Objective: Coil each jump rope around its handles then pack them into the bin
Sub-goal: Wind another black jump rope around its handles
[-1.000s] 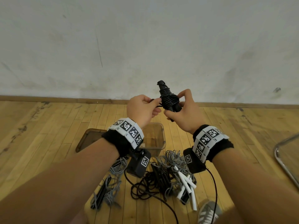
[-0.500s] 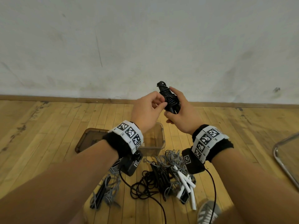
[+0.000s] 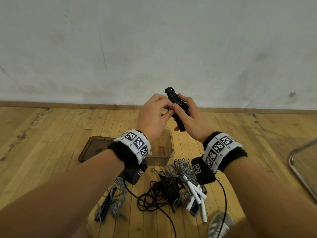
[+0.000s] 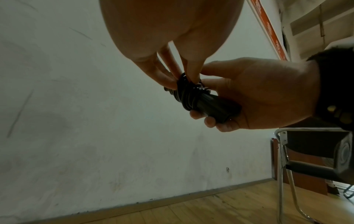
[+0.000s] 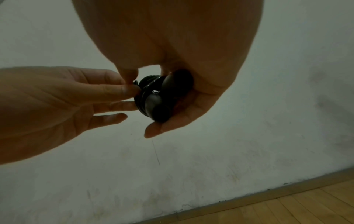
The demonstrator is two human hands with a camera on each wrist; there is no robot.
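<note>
At the frame centre, the right hand [image 3: 193, 121] curls its grip around the coiled black jump rope [image 3: 177, 107]; the left hand [image 3: 152, 117] pinches its cord. Below them, the bin [image 3: 169, 152] stands on the floor.

The black jump rope [image 3: 177, 107] in my fingers [image 3: 176, 107] looks like smooth, slightly glossy plastic. At lower centre the bin [image 3: 169, 148] is clear, brownish plastic. The floor [image 3: 51, 134] is worn, scuffed wood planks; the wall [image 3: 154, 40] is matt, stained plaster; the chair frame [image 4: 283, 159] at right is shiny metal.
</note>
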